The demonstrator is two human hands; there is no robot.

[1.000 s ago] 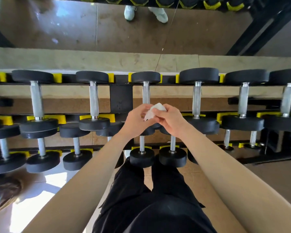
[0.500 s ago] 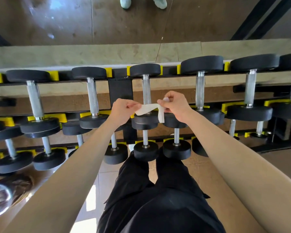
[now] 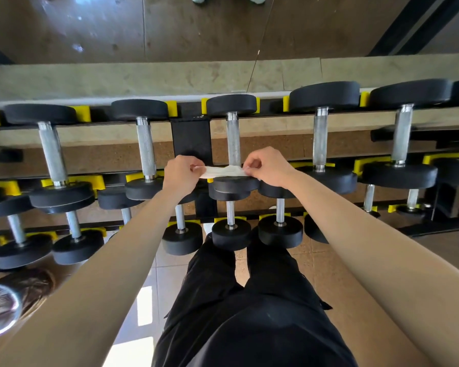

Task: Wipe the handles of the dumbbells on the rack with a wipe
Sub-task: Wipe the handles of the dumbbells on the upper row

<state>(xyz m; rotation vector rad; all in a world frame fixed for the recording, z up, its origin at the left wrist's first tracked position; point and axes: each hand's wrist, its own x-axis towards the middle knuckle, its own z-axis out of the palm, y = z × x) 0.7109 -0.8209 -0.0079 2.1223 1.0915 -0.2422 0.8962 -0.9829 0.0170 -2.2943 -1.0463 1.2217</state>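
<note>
Over the dumbbell rack (image 3: pixel 190 133), left hand (image 3: pixel 182 174) and right hand (image 3: pixel 266 168) are each pinching a wipe (image 3: pixel 223 171) end, stretching it flat, likely to wrap the middle handle (image 3: pixel 233 139).

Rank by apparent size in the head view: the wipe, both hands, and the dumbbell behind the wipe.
1. dumbbell, largest although it is farthest from the camera.
2. left hand and right hand: they look alike, so not ranked.
3. wipe, smallest.
</note>
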